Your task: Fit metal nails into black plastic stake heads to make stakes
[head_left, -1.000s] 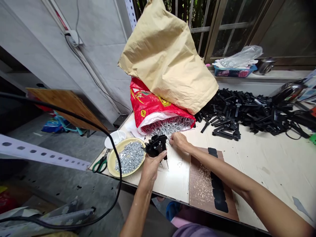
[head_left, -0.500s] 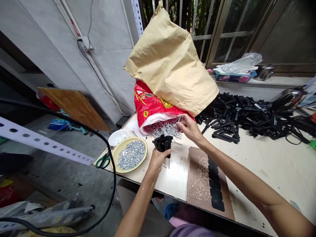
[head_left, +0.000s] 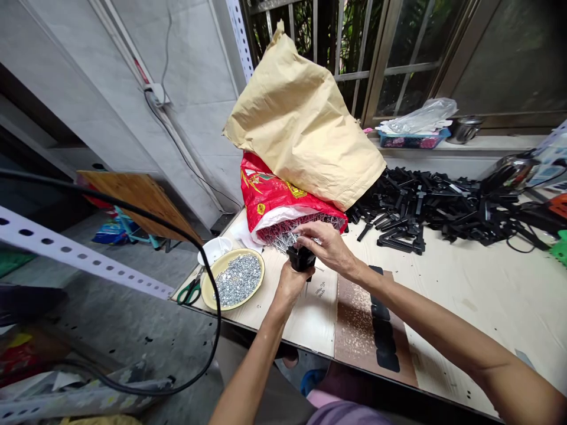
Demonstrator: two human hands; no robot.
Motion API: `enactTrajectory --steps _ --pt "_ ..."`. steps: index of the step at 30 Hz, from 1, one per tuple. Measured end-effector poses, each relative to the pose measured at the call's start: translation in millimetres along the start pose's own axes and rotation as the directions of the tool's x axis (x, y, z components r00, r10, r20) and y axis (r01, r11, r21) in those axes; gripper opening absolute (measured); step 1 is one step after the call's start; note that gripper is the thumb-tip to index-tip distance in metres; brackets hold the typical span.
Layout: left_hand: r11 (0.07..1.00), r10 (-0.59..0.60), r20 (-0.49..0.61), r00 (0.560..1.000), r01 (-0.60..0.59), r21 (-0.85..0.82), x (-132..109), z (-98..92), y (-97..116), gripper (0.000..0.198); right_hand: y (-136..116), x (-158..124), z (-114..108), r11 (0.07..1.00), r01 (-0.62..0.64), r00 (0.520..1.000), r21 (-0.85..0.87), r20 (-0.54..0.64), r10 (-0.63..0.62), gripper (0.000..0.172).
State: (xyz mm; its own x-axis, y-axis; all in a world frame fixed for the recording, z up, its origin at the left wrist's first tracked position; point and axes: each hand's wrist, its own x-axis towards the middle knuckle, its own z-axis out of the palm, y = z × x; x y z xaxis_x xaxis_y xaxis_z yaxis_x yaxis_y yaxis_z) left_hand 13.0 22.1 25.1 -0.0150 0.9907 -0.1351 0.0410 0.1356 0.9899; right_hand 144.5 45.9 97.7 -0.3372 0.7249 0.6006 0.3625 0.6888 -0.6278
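My left hand (head_left: 292, 281) is wrapped round a small bundle of black plastic parts (head_left: 302, 258), held upright above the table. A thin metal shank shows below the bundle. My right hand (head_left: 326, 245) is directly over it, thumb and fingers pinched at the top of the parts. What it pinches looks like a long screw, mostly hidden by the fingers. Just behind, loose long silver screws (head_left: 282, 241) spill from the mouth of a red sack (head_left: 272, 192). To the left, a yellow plate (head_left: 237, 306) holds many small silver nuts (head_left: 239, 278).
A tan paper bag (head_left: 305, 118) leans over the red sack. Black plastic parts (head_left: 434, 203) are heaped at the back right. A brown board (head_left: 354, 330) bears a row of black pieces (head_left: 383, 336). Green-handled scissors (head_left: 189, 292) and a white bowl (head_left: 215, 248) flank the plate.
My right hand has moved from the screws at the sack's mouth down and left, onto the top of the black parts. My left hand still grips the bundle, shifted slightly right in view.
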Motion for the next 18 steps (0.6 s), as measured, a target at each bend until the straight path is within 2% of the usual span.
enactTrajectory --steps 3,6,7,9,11,12,14,16,18 --pt "0.997 -0.002 0.001 1.0 0.002 -0.081 -0.4 0.8 4.9 0.024 -0.6 -5.7 -6.4 0.999 0.026 0.998 -0.044 -0.059 -0.028 0.024" --pt "0.978 0.031 0.011 0.999 -0.028 -0.206 -5.7 0.8 18.7 0.033 2.6 -21.7 -8.2 0.99 -0.111 0.974 0.091 -0.191 0.126 0.037" --pt "0.969 0.065 0.014 0.998 -0.06 -0.238 -9.6 1.6 25.6 0.036 2.9 -28.6 -6.9 0.969 -0.181 0.958 0.17 -0.191 0.213 0.041" --pt "0.955 0.155 0.005 0.988 -0.149 -0.257 -20.6 5.6 41.7 0.039 -0.6 -42.1 -1.4 0.894 -0.304 0.926 0.33 -0.117 0.358 0.048" --pt "0.95 0.242 -0.028 0.97 -0.243 -0.197 -33.7 12.5 57.6 0.04 -10.6 -52.0 5.9 0.824 -0.347 0.908 0.447 -0.059 0.415 0.052" --pt "0.945 0.281 -0.045 0.959 -0.285 -0.158 -39.7 16.6 64.1 0.04 -17.4 -54.8 9.4 0.807 -0.331 0.906 0.489 -0.072 0.416 0.052" --pt "0.929 0.353 -0.084 0.932 -0.36 -0.087 -48.1 24.4 72.3 0.038 -31.2 -56.7 14.8 0.804 -0.247 0.904 0.541 -0.17 0.392 0.049" --pt "0.911 0.407 -0.119 0.905 -0.413 -0.022 -49.7 30.8 74.1 0.038 -40.8 -55.4 17.6 0.816 -0.167 0.887 0.553 -0.277 0.37 0.044" --pt "0.895 0.445 -0.155 0.882 -0.445 0.039 -45.1 35.6 71.7 0.04 -42.9 -53.2 18.5 0.823 -0.139 0.868 0.551 -0.333 0.369 0.04"
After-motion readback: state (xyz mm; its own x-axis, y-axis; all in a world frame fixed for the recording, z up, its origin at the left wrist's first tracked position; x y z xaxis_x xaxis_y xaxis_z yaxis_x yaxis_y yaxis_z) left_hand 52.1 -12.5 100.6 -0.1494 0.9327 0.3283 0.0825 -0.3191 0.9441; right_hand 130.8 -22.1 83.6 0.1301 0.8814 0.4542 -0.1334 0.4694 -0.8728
